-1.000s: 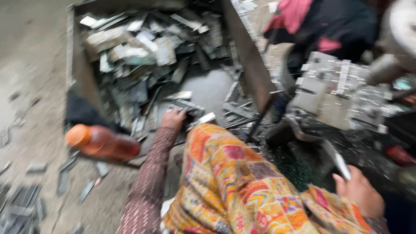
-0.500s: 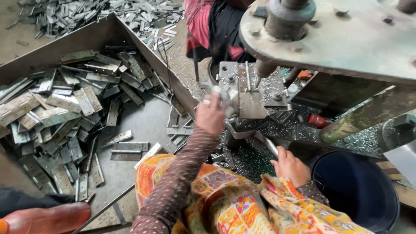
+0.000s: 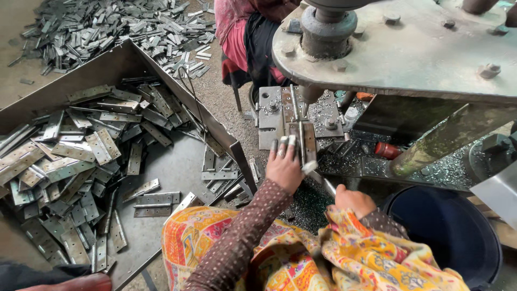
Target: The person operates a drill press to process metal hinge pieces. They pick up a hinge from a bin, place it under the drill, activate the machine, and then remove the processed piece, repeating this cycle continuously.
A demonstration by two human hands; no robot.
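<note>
My left hand (image 3: 284,168) reaches forward to the jig (image 3: 269,116) under the drill spindle (image 3: 311,94). Its fingertips press a narrow grey hinge plate (image 3: 308,139) flat against the jig. My right hand (image 3: 353,200) rests lower right, beside my patterned knee, closed around a thin shiny metal rod (image 3: 325,184) that points up-left towards the jig. Metal shavings lie around the jig's base.
An open sheet-metal tray (image 3: 172,167) with several loose hinge plates lies at left. More plates are heaped on the floor (image 3: 107,27) behind it. A dark blue bucket (image 3: 447,231) stands at lower right. Another person in pink and black (image 3: 247,37) sits beyond the machine's heavy arm (image 3: 409,48).
My left hand left the tray at left and came across to the jig with a hinge plate. The view swung right onto the drill machine. My right hand stayed low with the rod.
</note>
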